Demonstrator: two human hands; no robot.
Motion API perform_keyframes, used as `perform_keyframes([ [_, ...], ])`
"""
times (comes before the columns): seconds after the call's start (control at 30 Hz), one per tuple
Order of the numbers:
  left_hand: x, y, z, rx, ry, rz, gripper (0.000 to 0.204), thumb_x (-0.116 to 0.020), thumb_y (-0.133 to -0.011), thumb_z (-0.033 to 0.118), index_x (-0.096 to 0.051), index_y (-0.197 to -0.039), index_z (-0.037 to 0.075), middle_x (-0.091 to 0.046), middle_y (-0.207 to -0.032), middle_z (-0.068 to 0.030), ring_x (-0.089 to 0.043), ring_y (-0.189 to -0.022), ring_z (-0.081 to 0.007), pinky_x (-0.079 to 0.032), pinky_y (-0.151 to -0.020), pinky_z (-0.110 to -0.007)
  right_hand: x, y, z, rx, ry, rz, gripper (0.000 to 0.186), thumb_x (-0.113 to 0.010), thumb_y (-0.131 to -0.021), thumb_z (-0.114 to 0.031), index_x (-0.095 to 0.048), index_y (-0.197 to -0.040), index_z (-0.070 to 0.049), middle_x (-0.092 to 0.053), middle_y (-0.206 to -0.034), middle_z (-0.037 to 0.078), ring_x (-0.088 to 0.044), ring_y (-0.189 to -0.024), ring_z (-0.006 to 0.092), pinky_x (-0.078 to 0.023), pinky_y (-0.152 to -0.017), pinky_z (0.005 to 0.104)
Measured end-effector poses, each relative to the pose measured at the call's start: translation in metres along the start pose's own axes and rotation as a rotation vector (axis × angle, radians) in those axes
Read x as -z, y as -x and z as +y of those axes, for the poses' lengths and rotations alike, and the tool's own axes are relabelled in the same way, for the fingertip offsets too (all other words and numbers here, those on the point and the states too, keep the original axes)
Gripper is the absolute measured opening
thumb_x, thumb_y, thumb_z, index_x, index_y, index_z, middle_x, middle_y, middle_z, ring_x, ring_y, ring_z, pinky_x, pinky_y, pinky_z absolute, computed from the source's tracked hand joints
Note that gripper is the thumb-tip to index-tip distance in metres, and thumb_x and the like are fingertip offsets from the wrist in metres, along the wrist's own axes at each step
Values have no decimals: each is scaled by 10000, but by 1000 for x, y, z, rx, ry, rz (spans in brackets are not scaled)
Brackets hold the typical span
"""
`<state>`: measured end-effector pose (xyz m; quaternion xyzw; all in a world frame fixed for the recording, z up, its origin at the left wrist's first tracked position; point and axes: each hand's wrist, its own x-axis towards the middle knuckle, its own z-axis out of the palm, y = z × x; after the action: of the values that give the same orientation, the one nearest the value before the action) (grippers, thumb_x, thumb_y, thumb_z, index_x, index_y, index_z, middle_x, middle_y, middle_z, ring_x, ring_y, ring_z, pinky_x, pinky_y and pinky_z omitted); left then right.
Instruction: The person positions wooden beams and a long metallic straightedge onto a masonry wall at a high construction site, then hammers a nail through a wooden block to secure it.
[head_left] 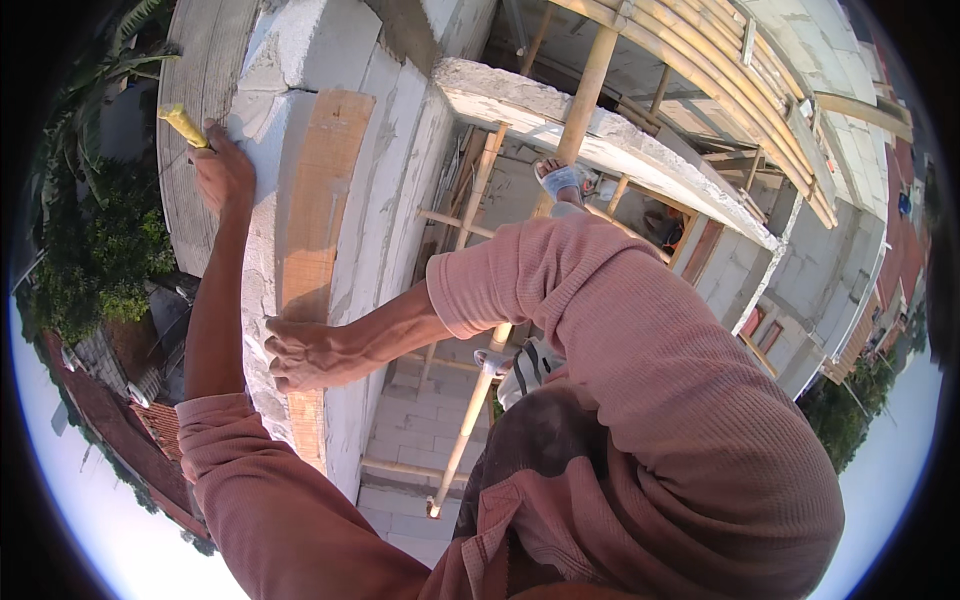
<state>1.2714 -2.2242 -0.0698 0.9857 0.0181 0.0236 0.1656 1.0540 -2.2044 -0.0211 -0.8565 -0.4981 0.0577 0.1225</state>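
Note:
My left hand [222, 172] is closed around a yellow handle [183, 125] at the outer edge of the wall. The rest of whatever that handle belongs to is hidden, so I cannot make out its kind. A flat wooden board [322, 190] lies lengthwise along the top of the pale block wall [385, 165]. Nearer to me, my right hand [300, 355] grips the same board, its fingers curled over the left edge. The board shows again below that hand. Rough grey mortar runs along the board's left side.
Bamboo poles [720, 85] form scaffolding at the upper right, and one upright pole [588, 95] stands near my sandalled foot [560, 180]. A concrete beam [610, 145] crosses behind it. Far below are block walls and floor. Trees [105, 240] and roofs lie beyond the wall's left side.

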Motion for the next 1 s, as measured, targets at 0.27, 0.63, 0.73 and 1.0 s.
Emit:
perform_keyframes([
  [0.27,-3,-4,0,128,-46,-64,833,-334,-966,676,-519,-1305,-62,-623,-1170,-322,-569,-1134,-467,-414,-962,-524,-44,284,105,-96,-147,108,435,-690,-822,-258,-526,-1222,-212,-557,-994,-40,-523,-1068,155,-361,-887,427],
  [0.63,-3,-1,-11,89,-65,36,804,-360,-991,627,-602,-1083,-135,-637,-995,-349,-610,-946,-499,-443,-812,-528,39,569,204,-790,-321,-338,768,-805,-654,-176,-499,-1357,-137,-589,-1085,39,-539,-1092,239,-380,-964,407],
  [0.73,1,6,-2,68,-17,5,820,-370,-986,635,-625,-1058,-141,-639,-986,-354,-617,-920,-504,-438,-797,-542,55,625,222,-970,-315,-374,785,-807,-655,-199,-487,-1367,-116,-597,-1188,60,-548,-1129,255,-385,-978,403],
  [1.0,-9,-10,-64,-115,-454,-138,545,-364,-1060,377,-377,-1465,12,-651,-938,-317,-636,-835,-485,-461,-672,-543,83,684,165,-1468,-429,-464,755,-771,-687,-286,-472,-1345,-67,-615,-1229,184,-602,-1136,362,-479,-920,472],
])
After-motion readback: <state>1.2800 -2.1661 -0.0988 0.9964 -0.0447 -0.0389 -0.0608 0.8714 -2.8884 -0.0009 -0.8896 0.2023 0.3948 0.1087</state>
